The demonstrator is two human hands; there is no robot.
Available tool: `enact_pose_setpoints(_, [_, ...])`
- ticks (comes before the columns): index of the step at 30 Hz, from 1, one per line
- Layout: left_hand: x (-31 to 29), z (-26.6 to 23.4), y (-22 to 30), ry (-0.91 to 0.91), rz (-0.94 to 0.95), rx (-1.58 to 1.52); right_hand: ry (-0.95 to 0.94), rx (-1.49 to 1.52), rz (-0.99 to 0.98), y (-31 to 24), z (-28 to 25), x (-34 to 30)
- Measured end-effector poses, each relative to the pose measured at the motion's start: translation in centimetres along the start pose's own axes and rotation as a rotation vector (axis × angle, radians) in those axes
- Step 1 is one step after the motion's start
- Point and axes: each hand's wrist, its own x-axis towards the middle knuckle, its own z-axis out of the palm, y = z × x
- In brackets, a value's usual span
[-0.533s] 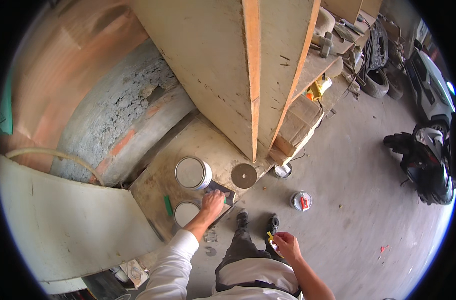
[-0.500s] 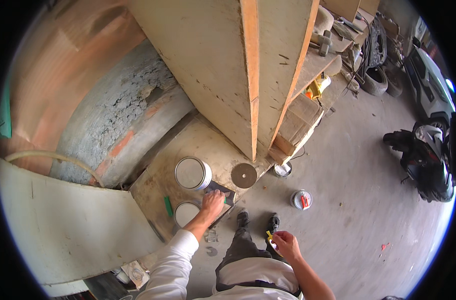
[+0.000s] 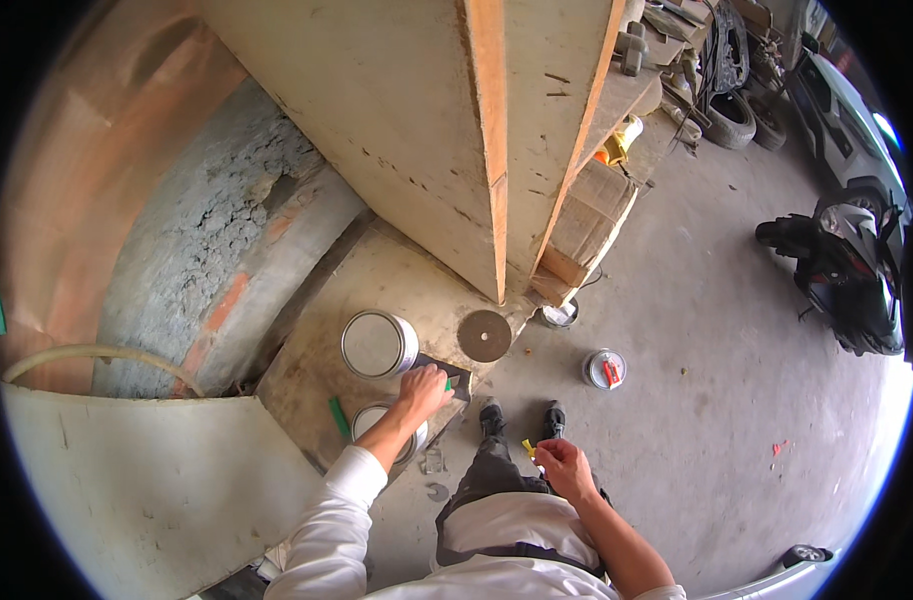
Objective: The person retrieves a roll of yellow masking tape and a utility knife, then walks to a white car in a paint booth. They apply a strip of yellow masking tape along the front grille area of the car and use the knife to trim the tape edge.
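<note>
Low wooden platform [image 3: 312, 335], stained; on it, a large round can [image 3: 370, 345], grey-topped; a second can [image 3: 368, 416], nearer the person, crossed by the left forearm; a dark disc [image 3: 471, 345] with a centre hole; a green strip [image 3: 338, 412] beside the second can; a tall panel [image 3: 377, 110] rising beyond; on the floor, a small can [image 3: 592, 376] bearing a red object [image 3: 612, 374]; further off, a motorcycle [image 3: 849, 275]; both held pieces largely covered by fingers, kind uncertain; left hand [image 3: 425, 392]: fingers curled closed on a green piece [image 3: 450, 384], over a dark sheet [image 3: 462, 389] at the platform's edge; right hand [image 3: 567, 470]: fingertips pinched on a yellow piece [image 3: 530, 448], small and narrow, before the legs.
</note>
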Motion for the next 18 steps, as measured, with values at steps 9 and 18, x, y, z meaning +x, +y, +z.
enact_pose_setpoints(9, [0.2, 1.1, -0.3, -0.067, 0.012, 0.030, -0.008, -0.027, -0.006, 0.1, 0.8, 0.5])
enact_pose_setpoints(18, [-0.2, -1.3, -1.0, 0.142, -0.031, -0.170, 0.095, -0.101, -0.223, -3.9, 2.3, 0.4])
